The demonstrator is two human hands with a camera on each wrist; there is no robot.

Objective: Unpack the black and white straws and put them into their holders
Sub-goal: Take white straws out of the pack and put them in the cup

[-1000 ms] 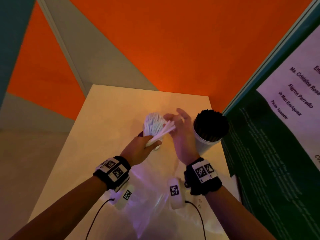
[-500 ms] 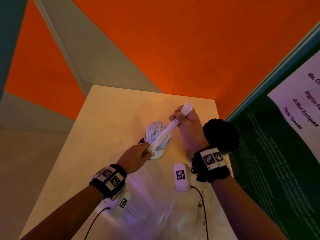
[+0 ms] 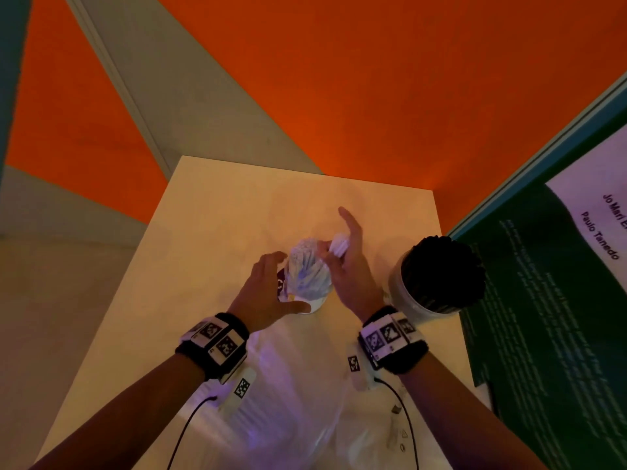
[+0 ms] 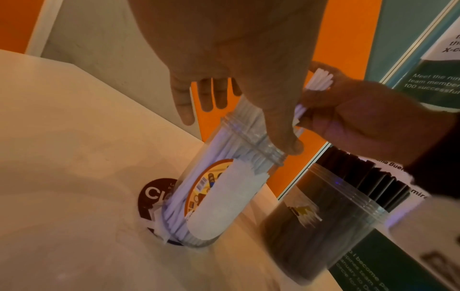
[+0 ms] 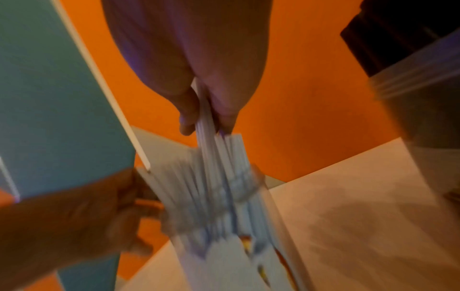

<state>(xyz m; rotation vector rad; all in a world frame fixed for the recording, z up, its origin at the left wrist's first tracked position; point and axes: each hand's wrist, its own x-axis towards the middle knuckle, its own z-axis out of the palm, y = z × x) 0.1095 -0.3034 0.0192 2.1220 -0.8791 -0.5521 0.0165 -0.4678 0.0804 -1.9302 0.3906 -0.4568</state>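
Observation:
A clear jar packed with white straws stands mid-table, also seen in the left wrist view as the jar. My left hand cups its left side, thumb on the rim and fingers straight behind it. My right hand pinches a small bundle of white straws over the jar mouth; their lower ends reach in among the others. The right wrist view is blurred but shows the bundle between finger and thumb. A second jar at the right is full of black straws.
The pale table stands in an orange-walled corner. A crumpled clear plastic bag lies near the front edge between my forearms. A green poster board stands right behind the black-straw jar. A brown round sticker sits under the white-straw jar.
My left hand let go of the bundle's lower end and moved to the jar's side. My right hand swung the bundle upright and brought it down into the jar mouth.

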